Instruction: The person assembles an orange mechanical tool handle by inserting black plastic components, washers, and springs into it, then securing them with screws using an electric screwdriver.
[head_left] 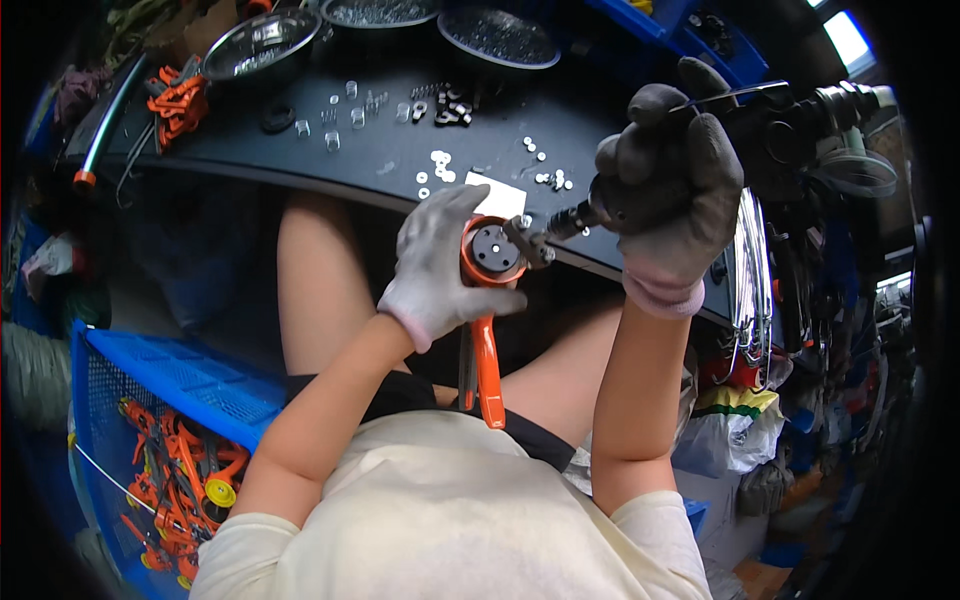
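My left hand (437, 262), in a grey-white glove, is wrapped round the head of an orange hand tool (487, 372). The tool's handle hangs down over my lap. Its round head faces up, showing a black disc (495, 248) with small holes inside an orange ring. My right hand (672, 180), gloved as well, grips a dark power driver (785, 130) that points down to the left. The driver's tip ends at a small metal piece (530, 243) by the right rim of the head; whether they touch I cannot tell.
On the dark table (300, 160) lie several white rings (440, 160), clear cylinders (358, 118), springs and dark metal parts. Metal bowls (262, 45) stand along the back. A blue basket (180, 370) at lower left holds several orange tools (180, 465). Long metal rods (748, 270) hang at right.
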